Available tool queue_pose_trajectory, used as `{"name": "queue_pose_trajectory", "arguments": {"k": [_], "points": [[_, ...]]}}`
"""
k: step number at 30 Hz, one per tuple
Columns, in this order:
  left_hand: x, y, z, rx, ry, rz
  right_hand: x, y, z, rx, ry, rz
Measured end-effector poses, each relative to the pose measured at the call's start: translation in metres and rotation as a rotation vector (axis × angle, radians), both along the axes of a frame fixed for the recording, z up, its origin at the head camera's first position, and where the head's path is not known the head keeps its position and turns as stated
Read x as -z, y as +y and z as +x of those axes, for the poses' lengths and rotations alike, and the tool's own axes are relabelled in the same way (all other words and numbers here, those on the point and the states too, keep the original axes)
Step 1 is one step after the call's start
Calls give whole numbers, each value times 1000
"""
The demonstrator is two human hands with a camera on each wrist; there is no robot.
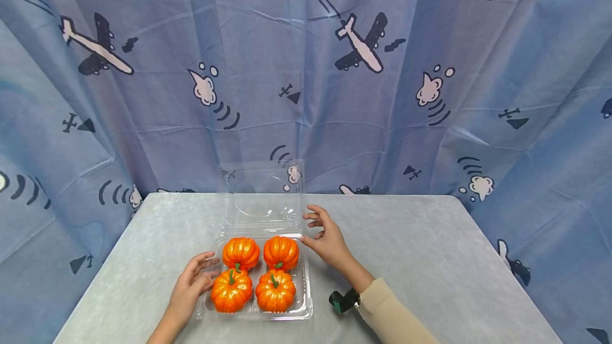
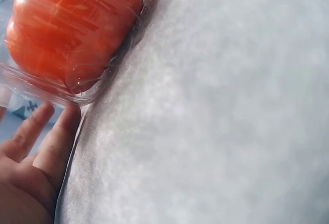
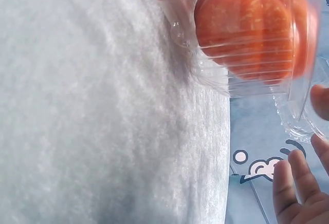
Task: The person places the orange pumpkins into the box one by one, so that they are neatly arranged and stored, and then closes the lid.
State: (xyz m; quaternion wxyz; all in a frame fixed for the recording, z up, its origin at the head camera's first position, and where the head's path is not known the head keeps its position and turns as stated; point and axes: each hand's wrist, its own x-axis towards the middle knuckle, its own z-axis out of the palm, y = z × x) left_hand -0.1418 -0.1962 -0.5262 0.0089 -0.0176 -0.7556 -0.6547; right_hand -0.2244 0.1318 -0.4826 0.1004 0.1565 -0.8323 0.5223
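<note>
A clear plastic clamshell container (image 1: 308, 296) lies on the table with its lid (image 1: 263, 200) folded open toward the back. Several small orange pumpkins (image 1: 275, 293) with green stems sit in its base, two at the back and two at the front. My left hand (image 1: 187, 286) is at the container's left side, its extended fingertips right at the plastic edge, as the left wrist view also shows beside a pumpkin (image 2: 67, 29). At the right, my right hand (image 1: 329, 239) has its fingers spread near the lid's right edge, thumb by the base's back right corner. Neither hand grips a pumpkin.
The light grey table (image 1: 406, 259) reaches back to a blue curtain (image 1: 373, 137) printed with planes and clouds. A black device (image 1: 343, 300) is strapped on the right wrist, beside a beige sleeve (image 1: 389, 307).
</note>
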Motion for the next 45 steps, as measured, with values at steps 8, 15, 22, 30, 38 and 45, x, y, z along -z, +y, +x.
{"name": "queue_pose_trajectory", "arguments": {"k": [8, 15, 22, 30, 38, 45], "points": [[-1, 1, 0, -13, -4, -3, -1, 1, 2, -11, -29, -74], [-2, 2, 1, -8, 10, 0, -24, 0, 20, -44, -22, -97], [-2, 2, 0, -5, 47, 0, -44, 1, 34, -59, -73, -147], [-2, 2, 1, -4, 87, -10, -30, 8, 33, -48, -157, -222], [-10, -3, 6, -29, 108, -21, -18, 16, 35, -72, -189, -184], [-17, -8, 13, -50, 44, -35, -24, 22, 52, -132, -188, -137]]}}
